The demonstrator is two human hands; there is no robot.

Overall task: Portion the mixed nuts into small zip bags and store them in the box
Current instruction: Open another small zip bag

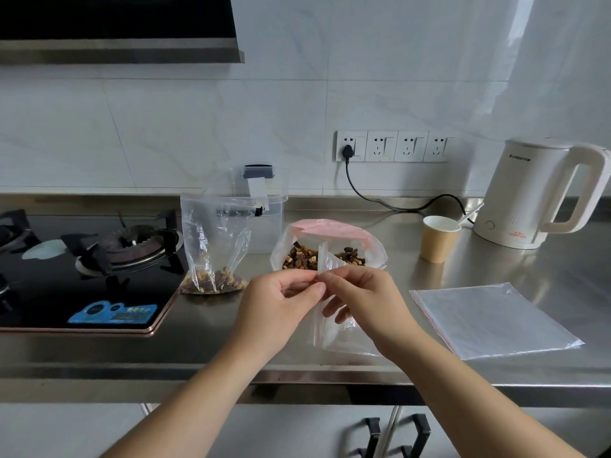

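- Clear empty zip bag [325,328] sits at frame centre, its top edge pinched between the left hand [281,302] and the right hand [360,300], fingers curled on the plastic.
- Just behind, the open nut bag [330,249] rests on the steel counter [198,342].
- Left of it stands a filled bag [213,246], with the clear box [264,213] behind.
- Spare bags [496,320] lie at right; cup [439,239] and kettle [535,193] are upper right.

counter [205,345]: brushed metal | zip bag [334,335]: clear glossy plastic | cup [438,241]: matt paper | hob [99,292]: glossy glass
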